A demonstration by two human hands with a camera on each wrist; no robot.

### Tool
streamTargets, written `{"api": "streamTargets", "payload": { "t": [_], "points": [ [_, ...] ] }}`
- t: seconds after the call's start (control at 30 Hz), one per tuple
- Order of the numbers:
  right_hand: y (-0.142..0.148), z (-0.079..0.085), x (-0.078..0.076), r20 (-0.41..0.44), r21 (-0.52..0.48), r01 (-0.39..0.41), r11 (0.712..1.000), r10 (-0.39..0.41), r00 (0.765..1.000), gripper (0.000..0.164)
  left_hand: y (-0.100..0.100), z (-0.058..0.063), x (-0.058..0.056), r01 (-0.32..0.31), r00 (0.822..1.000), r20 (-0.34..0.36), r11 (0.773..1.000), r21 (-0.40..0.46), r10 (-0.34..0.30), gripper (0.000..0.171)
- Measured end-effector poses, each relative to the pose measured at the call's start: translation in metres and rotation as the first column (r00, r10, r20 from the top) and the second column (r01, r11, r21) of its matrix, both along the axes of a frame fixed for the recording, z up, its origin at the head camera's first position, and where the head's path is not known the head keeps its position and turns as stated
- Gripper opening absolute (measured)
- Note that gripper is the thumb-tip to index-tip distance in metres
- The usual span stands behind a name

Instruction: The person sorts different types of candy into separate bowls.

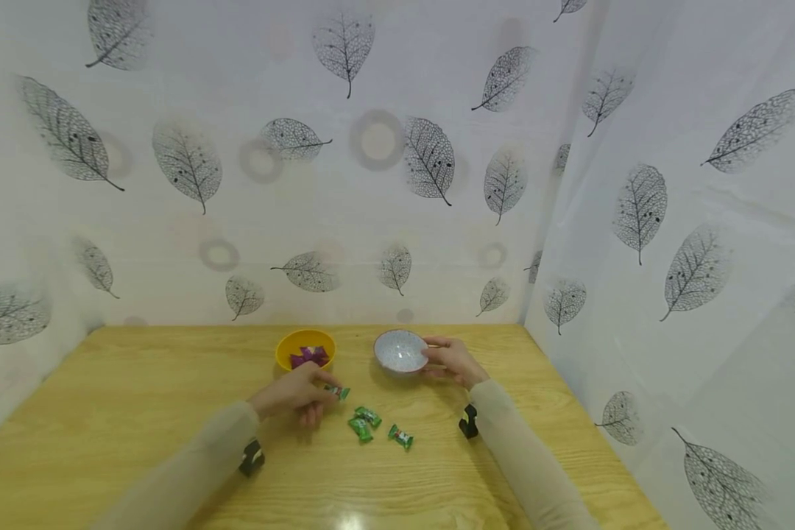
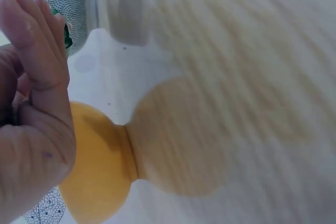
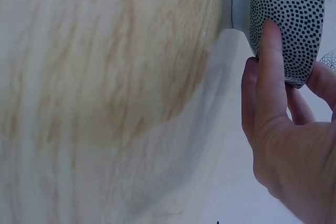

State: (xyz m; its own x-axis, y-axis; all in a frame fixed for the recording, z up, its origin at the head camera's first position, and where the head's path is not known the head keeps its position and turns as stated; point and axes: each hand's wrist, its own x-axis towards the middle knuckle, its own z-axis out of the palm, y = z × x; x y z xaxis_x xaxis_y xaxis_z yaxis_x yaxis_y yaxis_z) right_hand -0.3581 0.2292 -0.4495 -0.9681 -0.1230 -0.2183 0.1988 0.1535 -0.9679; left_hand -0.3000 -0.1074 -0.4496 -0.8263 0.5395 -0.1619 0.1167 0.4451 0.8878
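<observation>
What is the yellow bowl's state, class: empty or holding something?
Holding something: the head view shows purple wrapped pieces inside the yellow bowl. Exactly how many cannot be told.

A pale curtain [image 1: 358, 213] hangs behind the wooden table [image 1: 172, 368], and a matching side curtain [image 1: 735, 206], slightly creased, runs down the right. Dark lacy leaves [image 1: 429, 158] are printed over both, tilted every which way, with faint grey rings [image 1: 359, 140] at the back. The yellowish, streaky tabletop catches a glare [image 1: 350, 523] nearest us.
</observation>
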Motion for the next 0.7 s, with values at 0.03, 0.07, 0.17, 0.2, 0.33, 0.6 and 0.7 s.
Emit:
{"api": "streamTargets", "payload": {
  "t": [0.03, 0.07, 0.17, 0.2, 0.33, 0.6, 0.7],
  "points": [
    [0.000, 0.000, -0.001, 0.004, 0.000, -0.001, 1.000, 0.001, 1.000, 0.043, 0.001, 0.001, 0.000, 0.002, 1.000, -0.008, 1.000, 0.008, -0.002, 0.032],
    [0.000, 0.000, -0.001, 0.006, -0.002, -0.002, 1.000, 0.002, 1.000, 0.043, 0.002, 0.001, -0.001, -0.001, 1.000, -0.011, 1.000, 0.011, 0.002, 0.031],
    [-0.001, 0.001, -0.001, 0.009, -0.001, -0.005, 1.000, 0.005, 1.000, 0.043, 0.005, 0.003, -0.002, -0.007, 1.000, -0.004, 1.000, 0.026, 0.007, 0.031],
    [-0.001, 0.001, -0.001, 0.009, 0.000, -0.005, 1.000, 0.005, 1.000, 0.043, 0.005, 0.003, -0.003, -0.009, 1.000, 0.002, 0.999, 0.031, 0.009, 0.031],
    [0.000, 0.001, 0.000, 0.005, -0.002, -0.001, 1.000, 0.001, 1.000, 0.042, 0.011, 0.003, -0.007, -0.009, 1.000, 0.010, 0.999, 0.046, 0.009, 0.030],
    [0.000, 0.003, 0.003, 0.009, -0.011, 0.009, 1.000, -0.009, 1.000, 0.041, 0.028, 0.003, -0.012, -0.022, 1.000, -0.010, 0.996, 0.089, 0.023, 0.030],
    [-0.001, 0.004, 0.004, -0.001, -0.011, 0.000, 1.000, 0.000, 1.000, 0.041, 0.036, 0.005, -0.012, -0.019, 1.000, -0.007, 0.991, 0.129, 0.020, 0.032]
  ]
}}
